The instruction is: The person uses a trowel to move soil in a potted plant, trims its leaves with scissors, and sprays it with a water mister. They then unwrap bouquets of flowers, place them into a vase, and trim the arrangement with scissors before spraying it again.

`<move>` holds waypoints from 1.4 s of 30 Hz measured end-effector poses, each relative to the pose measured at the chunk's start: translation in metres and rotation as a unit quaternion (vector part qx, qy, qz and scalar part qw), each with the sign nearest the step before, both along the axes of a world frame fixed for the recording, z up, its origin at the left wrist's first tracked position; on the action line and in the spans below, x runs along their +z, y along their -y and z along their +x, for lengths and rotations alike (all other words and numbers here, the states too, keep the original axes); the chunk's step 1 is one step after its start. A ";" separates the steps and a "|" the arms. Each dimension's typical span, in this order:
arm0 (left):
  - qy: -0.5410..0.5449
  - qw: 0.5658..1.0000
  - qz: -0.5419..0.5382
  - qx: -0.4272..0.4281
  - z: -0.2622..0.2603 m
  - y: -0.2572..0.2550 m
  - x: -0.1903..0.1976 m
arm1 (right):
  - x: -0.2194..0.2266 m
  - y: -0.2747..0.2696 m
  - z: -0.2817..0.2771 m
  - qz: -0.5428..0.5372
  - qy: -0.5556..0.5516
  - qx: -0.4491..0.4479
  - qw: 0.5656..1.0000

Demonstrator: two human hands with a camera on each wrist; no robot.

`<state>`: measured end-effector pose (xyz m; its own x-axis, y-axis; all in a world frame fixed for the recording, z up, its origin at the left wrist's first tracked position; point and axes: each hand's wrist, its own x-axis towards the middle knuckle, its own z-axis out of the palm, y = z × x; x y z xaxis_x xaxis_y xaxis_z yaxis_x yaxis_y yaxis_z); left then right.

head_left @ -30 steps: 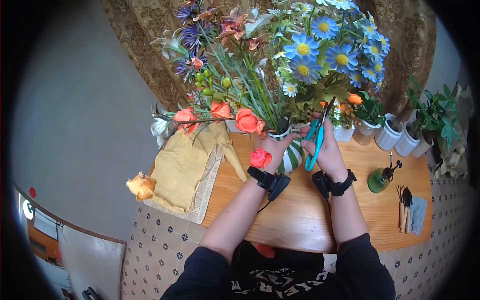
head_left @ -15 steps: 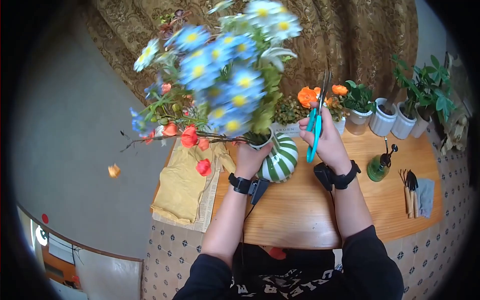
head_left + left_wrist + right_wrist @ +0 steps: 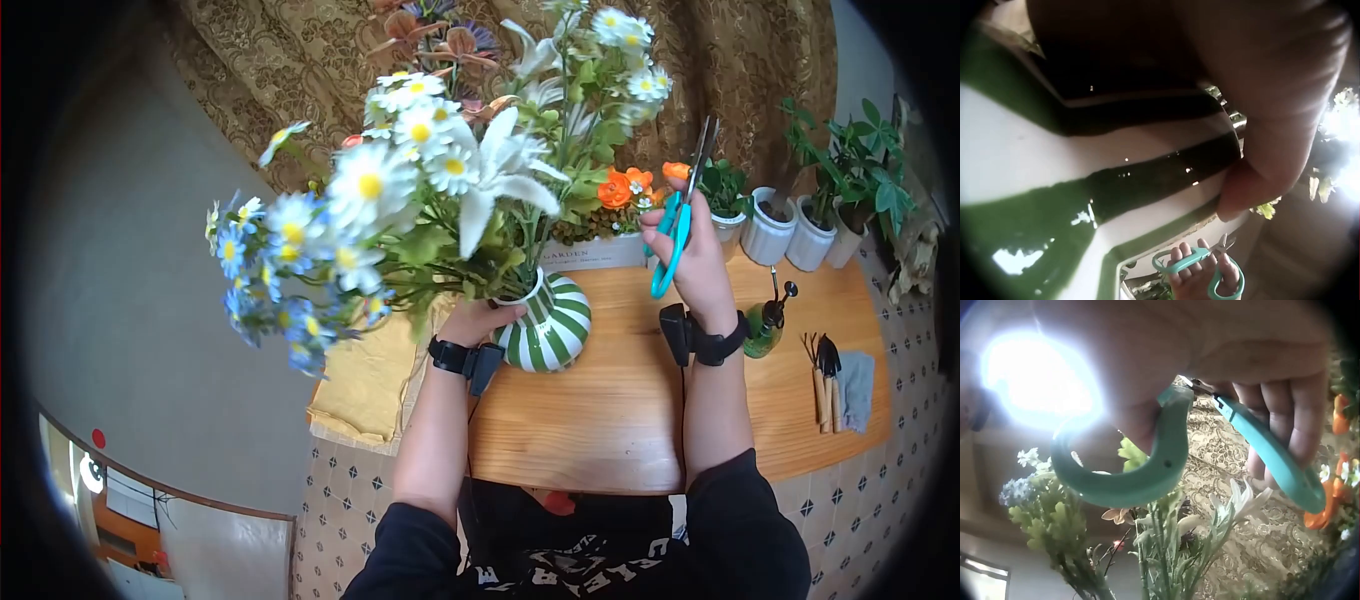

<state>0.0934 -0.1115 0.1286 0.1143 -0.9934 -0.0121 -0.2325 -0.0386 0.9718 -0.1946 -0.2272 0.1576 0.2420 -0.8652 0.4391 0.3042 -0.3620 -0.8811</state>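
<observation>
My left hand (image 3: 472, 322) grips the neck of a green-and-white striped vase (image 3: 548, 330) that stands on the wooden table. In the left wrist view the thumb lies along the rim of the striped vase (image 3: 1029, 156). White daisies (image 3: 372, 188), a large white lily-like flower (image 3: 488, 185) and blue daisies (image 3: 310, 325) spread from it, the blue ones leaning far left. To the right of the bouquet, my right hand (image 3: 708, 268) holds turquoise-handled scissors (image 3: 673, 245) with the blades upward. The right wrist view shows the scissors' handles (image 3: 1169, 469) spread apart in the hand.
Behind the vase stands a white planter (image 3: 595, 255) with orange flowers (image 3: 622, 188). White pots (image 3: 768, 235) line the back right. A green spray bottle (image 3: 765, 335), small garden tools (image 3: 826, 385) and a grey cloth (image 3: 855, 392) lie right. Yellow wrapping (image 3: 365, 385) covers the left side.
The vase has turned and shifted left in my left hand; the blue daisies swung from right to left, bringing white flowers to the front. My right hand moved right with the scissors.
</observation>
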 end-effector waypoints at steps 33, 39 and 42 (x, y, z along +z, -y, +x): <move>0.164 0.925 -0.257 0.227 -0.081 -0.038 0.080 | 0.000 -0.055 0.054 -0.089 0.170 0.264 0.945; 0.068 0.947 -0.274 0.151 -0.059 -0.037 0.080 | -0.006 -0.062 0.065 -0.110 0.099 0.306 0.941; 0.018 0.952 -0.257 0.163 -0.054 -0.039 0.079 | -0.007 -0.061 0.065 -0.103 0.093 0.309 0.941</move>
<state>0.0395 -0.0723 0.2071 0.4088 -0.7788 0.4758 -0.3237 0.3637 0.8735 -0.1298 -0.1660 0.1507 0.5737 -0.4761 0.6665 0.6547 -0.2224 -0.7224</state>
